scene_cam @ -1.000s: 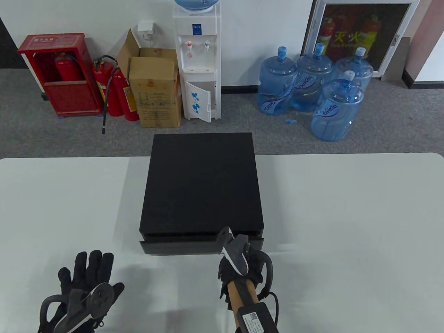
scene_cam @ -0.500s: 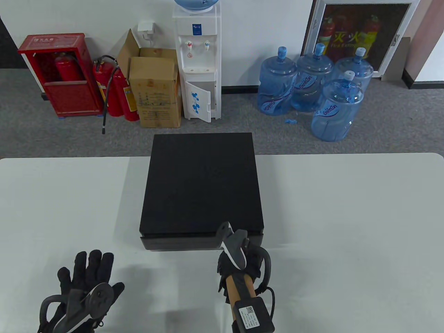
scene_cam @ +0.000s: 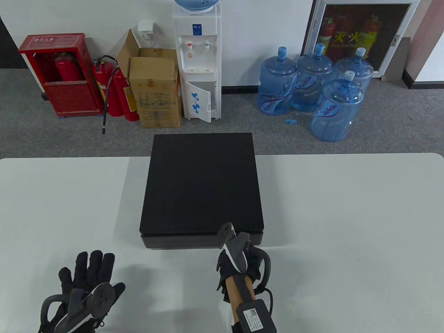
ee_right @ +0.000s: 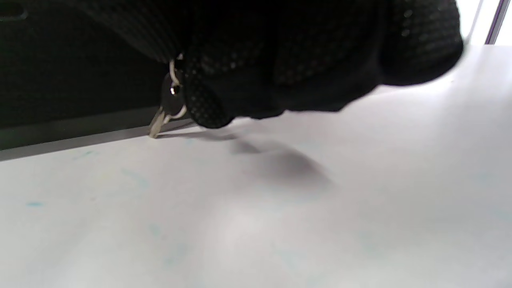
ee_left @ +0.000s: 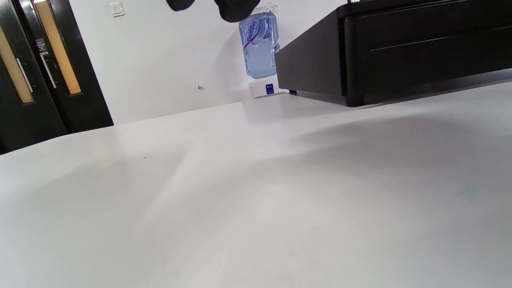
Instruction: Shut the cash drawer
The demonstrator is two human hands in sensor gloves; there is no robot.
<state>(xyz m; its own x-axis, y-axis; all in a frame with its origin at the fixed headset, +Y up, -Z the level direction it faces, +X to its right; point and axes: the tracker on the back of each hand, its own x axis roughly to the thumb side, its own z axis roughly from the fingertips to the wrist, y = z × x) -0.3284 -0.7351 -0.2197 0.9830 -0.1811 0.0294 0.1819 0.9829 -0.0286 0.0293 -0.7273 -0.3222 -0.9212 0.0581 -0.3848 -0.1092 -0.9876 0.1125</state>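
Pushing looks all but finished — the square matte-black cash drawer box (scene_cam: 203,187) sits mid-table on the white table (scene_cam: 347,208), its drawer front (scene_cam: 180,241) nearly flush. The right hand (scene_cam: 239,265) is against that front, fingers curled near dangling keys (ee_right: 168,106), whether gripping them I cannot tell; a last firm press seems due. The left hand (scene_cam: 86,277) rests flat, fingers spread, holding nothing

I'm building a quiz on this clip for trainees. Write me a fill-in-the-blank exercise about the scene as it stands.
1. The cash drawer is colored ____.
2. The hand at the drawer front is the ____ hand.
3. The left hand rests with its fingers spread on the ____.
4. In the right wrist view, a small ____ dangles on a ring near the gloved fingers.

Missing words: black; right; table; key
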